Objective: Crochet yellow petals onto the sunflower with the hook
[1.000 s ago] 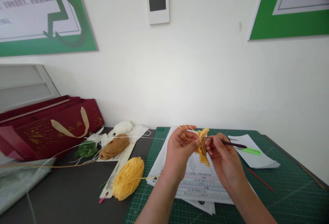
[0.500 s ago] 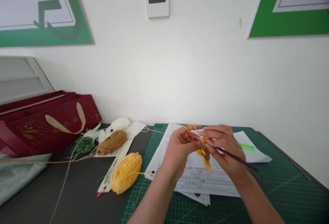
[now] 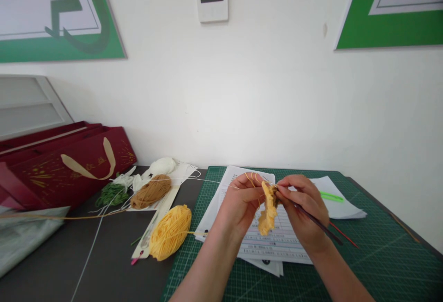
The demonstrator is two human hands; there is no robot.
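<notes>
A small yellow crocheted piece (image 3: 267, 209) hangs between my two hands above printed sheets. My left hand (image 3: 244, 200) pinches its left edge, and yellow yarn loops over the fingers. My right hand (image 3: 304, 205) is closed on a dark-handled crochet hook (image 3: 320, 224), whose tip is hidden at the work. The right fingertips also touch the piece's top edge. A ball of yellow yarn (image 3: 170, 232) lies left of my hands, a strand running from it toward the papers (image 3: 277, 249).
On the green cutting mat (image 3: 377, 246) are a red needle-like stick (image 3: 344, 234) and a bright green item (image 3: 331, 196). Farther left lie brown yarn (image 3: 151, 192), green yarn (image 3: 112, 195), white yarn (image 3: 162, 166) and a ruler. A red gift bag (image 3: 79, 168) stands at the back left.
The crocheted piece has turned and shows more of its yellow side. My right fingers have drawn in closer round the hook, and my left fingers have curled inward.
</notes>
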